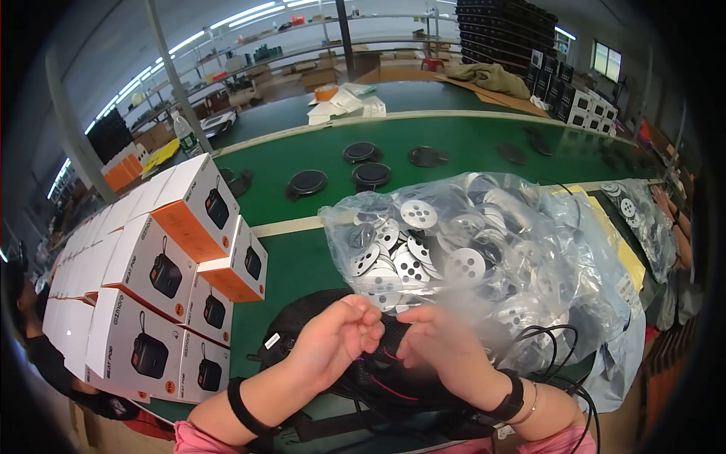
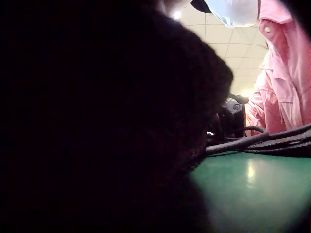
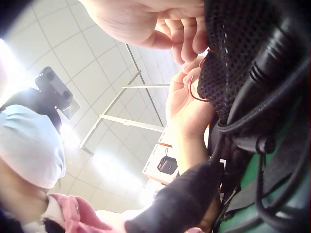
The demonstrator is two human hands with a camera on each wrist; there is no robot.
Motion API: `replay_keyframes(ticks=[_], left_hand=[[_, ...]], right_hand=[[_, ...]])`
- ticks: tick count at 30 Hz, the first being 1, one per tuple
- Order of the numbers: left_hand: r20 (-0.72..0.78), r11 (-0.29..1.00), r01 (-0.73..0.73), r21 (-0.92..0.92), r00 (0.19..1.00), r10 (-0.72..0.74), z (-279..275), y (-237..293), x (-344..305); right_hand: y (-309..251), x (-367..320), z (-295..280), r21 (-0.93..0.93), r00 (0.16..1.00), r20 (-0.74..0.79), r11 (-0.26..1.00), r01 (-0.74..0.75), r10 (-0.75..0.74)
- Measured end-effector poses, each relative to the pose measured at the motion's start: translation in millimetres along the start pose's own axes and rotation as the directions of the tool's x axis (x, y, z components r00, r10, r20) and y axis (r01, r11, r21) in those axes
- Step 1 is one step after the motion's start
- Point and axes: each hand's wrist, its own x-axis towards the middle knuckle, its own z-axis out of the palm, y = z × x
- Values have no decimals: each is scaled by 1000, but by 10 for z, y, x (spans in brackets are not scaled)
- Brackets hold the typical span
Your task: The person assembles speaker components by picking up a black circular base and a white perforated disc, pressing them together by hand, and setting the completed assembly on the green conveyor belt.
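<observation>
A black mesh fabric piece [image 1: 363, 378] with a white label lies before me, and a thin red wire [image 3: 192, 92] loops from its edge. My left hand [image 1: 336, 337] is over it with curled fingers, its fingertips at the wire in the right wrist view. Facing it, my right hand [image 1: 446, 344] bends its fingers at the mesh edge; I cannot tell what they hold. Black cables [image 1: 556, 344] run beside the right wrist. In the left wrist view a dark shape covers most of the picture, hiding the left hand's work.
White and orange speaker boxes [image 1: 162, 276] are stacked on the left. A clear plastic bag [image 1: 522, 219] full of white discs with holes lies ahead to the right. Round black parts [image 1: 308, 181] sit on the green belt [image 1: 454, 140] behind. Another person's arm [image 1: 673, 219] shows at the far right.
</observation>
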Motion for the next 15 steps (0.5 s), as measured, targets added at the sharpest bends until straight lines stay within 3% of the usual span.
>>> replay_keyframes(ticks=[3,15], left_hand=[[58,932,0,363,998,-22,107,-13,-65],[53,948,-16,318,999,-1,87,-10,-63]], right_hand=[[3,-2,-5,10,1000,11,1000,13,-13],[-7,-2,-8,17,1000,17,1000,10,-10]])
